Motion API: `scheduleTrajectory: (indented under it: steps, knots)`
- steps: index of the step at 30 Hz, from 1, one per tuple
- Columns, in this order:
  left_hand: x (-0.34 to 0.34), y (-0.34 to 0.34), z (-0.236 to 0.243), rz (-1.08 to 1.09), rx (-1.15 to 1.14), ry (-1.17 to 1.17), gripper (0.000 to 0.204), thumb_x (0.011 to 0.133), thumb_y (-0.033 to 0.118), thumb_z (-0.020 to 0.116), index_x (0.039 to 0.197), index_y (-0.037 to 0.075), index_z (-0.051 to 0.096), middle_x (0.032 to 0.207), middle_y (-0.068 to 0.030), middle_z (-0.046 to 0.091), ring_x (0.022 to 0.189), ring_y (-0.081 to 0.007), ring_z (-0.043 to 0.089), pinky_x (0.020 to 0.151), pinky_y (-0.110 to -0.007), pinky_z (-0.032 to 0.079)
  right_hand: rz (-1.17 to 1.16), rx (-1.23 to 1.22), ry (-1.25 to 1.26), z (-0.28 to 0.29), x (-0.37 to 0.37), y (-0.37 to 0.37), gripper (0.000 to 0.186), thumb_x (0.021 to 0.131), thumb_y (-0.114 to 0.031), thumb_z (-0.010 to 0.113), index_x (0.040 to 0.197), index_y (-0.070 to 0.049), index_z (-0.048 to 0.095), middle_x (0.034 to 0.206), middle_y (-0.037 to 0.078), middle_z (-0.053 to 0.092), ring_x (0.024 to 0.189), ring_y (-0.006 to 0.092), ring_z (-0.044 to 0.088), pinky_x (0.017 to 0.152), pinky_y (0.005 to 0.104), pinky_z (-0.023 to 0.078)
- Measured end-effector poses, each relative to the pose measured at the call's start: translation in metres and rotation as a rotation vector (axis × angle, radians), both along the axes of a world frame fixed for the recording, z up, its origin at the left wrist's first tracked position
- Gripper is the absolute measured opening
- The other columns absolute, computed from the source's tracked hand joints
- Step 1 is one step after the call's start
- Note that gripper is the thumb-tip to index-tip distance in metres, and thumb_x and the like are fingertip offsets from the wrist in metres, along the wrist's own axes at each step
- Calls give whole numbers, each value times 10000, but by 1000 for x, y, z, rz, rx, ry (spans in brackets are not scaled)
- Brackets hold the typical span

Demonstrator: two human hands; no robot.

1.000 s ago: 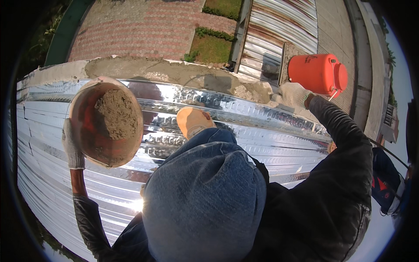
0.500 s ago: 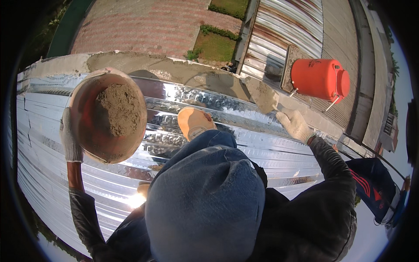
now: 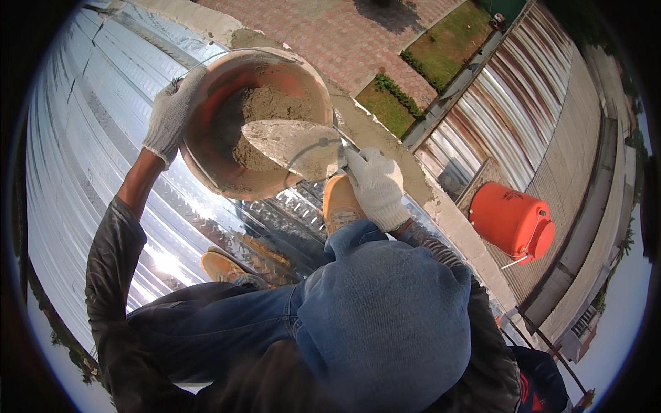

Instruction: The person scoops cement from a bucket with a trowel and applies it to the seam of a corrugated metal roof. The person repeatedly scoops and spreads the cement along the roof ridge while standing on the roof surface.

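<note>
In a white knit glove, my left hand (image 3: 175,113) is closed on the left rim of a worn reddish bucket (image 3: 210,168). Wet grey mortar (image 3: 279,104) lies inside, and a thin wire handle curves along the far rim. My right hand (image 3: 377,187), gloved the same way, grips a trowel (image 3: 292,146); its handle is mostly hidden by the glove. The trowel's pointed, mortar-smeared blade reaches left across the bucket's opening, over the mortar. Whether the blade touches the mortar I cannot tell.
I stand on shiny ribbed metal roofing (image 3: 103,117) beside a mortar-coated wall top (image 3: 406,162). An orange drinks cooler (image 3: 509,219) stands to the right. Beyond the wall lies a brick-paved yard (image 3: 330,41), lower down. Another person in dark clothing (image 3: 540,378) is at the lower right.
My right hand has brought the trowel from the wall top on the right to over the bucket. The bucket now appears farther right and higher in view, and the whole view has turned.
</note>
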State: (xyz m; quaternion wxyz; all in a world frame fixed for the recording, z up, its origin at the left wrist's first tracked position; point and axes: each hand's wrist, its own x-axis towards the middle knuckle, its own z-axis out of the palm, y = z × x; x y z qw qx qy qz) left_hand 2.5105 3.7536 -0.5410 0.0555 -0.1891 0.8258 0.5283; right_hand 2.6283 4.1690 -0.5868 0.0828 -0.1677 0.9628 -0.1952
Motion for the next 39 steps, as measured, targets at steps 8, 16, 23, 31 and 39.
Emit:
scheduleTrajectory:
  steps: [8,16,23,31,39]
  knots:
    - [-3,19,10,-32,28,-47,440,1137,410,708,1343,34,802,1125,1,789,1000,-77,685,879,-280,590,6,212,-9,-13,57,138,218,973,-194,761,1172,-119,711,1046,134,733,934,403,729,798,494,594]
    - [31,108,58,-218,-270,108,631,1078,620,691,1156,6,817,864,-115,800,739,-187,766,684,-369,607,-82,32,-283,117,21,121,277,1031,-303,757,1094,-55,652,989,219,696,898,460,735,765,548,570]
    - [29,147,77,-329,-339,59,639,1090,624,612,1136,20,814,942,-189,808,750,-285,798,724,-436,625,218,72,-706,139,-23,87,393,1073,-362,678,1239,-7,647,917,295,718,923,495,752,783,564,579]
    - [45,157,64,-411,-226,177,517,1103,541,660,1257,71,812,970,-121,831,816,-234,796,802,-383,658,251,410,-412,137,-58,48,405,1080,-296,658,1246,73,642,851,273,752,854,468,789,718,552,621]
    - [34,163,67,-398,-229,281,411,1111,468,641,1263,134,825,1012,-118,836,910,-290,826,845,-417,663,289,457,-586,137,-27,30,395,1051,-297,692,1266,34,674,894,222,785,867,402,815,727,527,654]
